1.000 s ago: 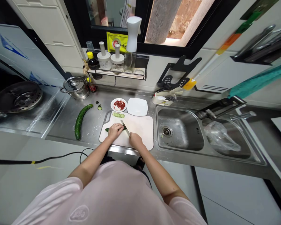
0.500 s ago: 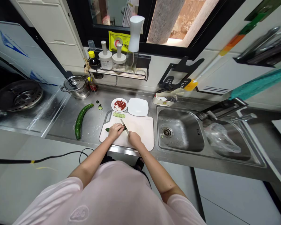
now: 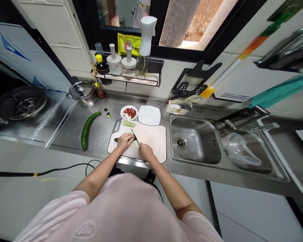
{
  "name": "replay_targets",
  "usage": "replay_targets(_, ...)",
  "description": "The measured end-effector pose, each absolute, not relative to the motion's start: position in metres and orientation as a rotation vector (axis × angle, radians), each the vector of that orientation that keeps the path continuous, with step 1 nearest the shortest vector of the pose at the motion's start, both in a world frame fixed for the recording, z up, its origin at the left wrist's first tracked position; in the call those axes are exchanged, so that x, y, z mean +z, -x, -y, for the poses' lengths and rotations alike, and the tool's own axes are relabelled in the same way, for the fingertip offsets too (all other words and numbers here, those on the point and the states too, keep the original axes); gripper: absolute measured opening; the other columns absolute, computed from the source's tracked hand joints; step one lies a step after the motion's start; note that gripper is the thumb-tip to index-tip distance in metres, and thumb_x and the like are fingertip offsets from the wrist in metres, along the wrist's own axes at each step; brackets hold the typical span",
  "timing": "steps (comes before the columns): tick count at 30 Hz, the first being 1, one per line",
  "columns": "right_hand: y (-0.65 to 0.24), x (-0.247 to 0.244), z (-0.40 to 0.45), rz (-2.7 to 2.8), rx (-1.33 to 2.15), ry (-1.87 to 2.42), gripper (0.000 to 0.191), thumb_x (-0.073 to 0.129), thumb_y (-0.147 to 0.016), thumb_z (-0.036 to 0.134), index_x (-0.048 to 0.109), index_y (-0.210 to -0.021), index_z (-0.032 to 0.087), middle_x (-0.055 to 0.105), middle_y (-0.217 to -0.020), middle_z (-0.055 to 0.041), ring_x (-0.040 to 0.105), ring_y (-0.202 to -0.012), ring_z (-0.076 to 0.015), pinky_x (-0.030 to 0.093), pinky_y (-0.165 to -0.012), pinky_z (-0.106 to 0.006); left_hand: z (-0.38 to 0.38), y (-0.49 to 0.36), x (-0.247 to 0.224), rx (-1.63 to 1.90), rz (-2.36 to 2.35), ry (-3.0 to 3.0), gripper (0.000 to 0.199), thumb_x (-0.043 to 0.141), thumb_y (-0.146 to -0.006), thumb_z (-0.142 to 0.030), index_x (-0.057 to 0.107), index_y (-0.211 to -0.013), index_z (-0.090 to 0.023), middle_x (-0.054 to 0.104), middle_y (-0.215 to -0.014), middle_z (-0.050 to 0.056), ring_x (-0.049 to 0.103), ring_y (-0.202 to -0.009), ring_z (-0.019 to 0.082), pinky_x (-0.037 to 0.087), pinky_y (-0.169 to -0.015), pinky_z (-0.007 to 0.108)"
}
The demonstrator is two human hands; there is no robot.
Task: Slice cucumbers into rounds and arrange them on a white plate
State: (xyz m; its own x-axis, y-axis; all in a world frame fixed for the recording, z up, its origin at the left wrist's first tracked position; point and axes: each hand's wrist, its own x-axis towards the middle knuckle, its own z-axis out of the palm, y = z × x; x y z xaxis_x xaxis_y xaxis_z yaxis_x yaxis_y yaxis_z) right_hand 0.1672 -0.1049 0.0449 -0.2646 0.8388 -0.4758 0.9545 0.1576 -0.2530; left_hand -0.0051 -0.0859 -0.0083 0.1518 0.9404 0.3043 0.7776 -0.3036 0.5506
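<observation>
On the white cutting board (image 3: 154,148), my left hand (image 3: 125,141) presses down on a piece of cucumber (image 3: 116,139), whose dark green end pokes out at the left. My right hand (image 3: 145,152) grips the handle of a kitchen knife (image 3: 135,137). The blade stands at the cucumber's right end, close to my left fingertips, and hides part of it. A short row of pale cucumber slices (image 3: 128,124) lies at the board's upper left. Left of the board, a long whole cucumber (image 3: 87,129) rests on the steel counter.
Behind the board stand a plate of chopped red chilli (image 3: 123,117) and a white square plate (image 3: 149,115). Cucumber ends (image 3: 108,115) lie on the counter. At right is the sink (image 3: 199,151); at left, a lidded pot (image 3: 83,95) and a wok (image 3: 19,101). A shelf (image 3: 127,79) holds jars.
Hardly anything differs. The view has shifted very slightly, and both hands keep their places on the cucumber and the knife.
</observation>
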Motion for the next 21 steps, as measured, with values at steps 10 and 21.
replay_targets(10,-0.1614,0.0489,0.0959,-2.218,-0.770,-1.717,0.025,0.037,-0.091,0.016,0.057,-0.107,0.015,0.066,-0.102,-0.0135,0.063,-0.094,-0.0212,0.044,-0.075,-0.028,0.0857,0.0046,-0.0077,0.876,-1.668,-2.174,0.020,0.051,-0.089,-0.031,0.070,-0.092,-0.025,0.067,-0.094,0.004,0.059,-0.091,0.016,0.046,-0.081,0.030)
replay_targets(21,-0.1571,0.0416,0.1035,-2.185,-0.746,-1.789,0.026,0.034,-0.093,0.016,0.055,-0.108,0.015,0.066,-0.099,-0.0134,0.064,-0.093,-0.0216,0.045,-0.074,-0.029,0.0873,0.0050,-0.0062,0.895,-1.675,-2.181,0.020,0.051,-0.089,-0.032,0.069,-0.091,-0.025,0.068,-0.096,0.003,0.059,-0.091,0.016,0.045,-0.080,0.029)
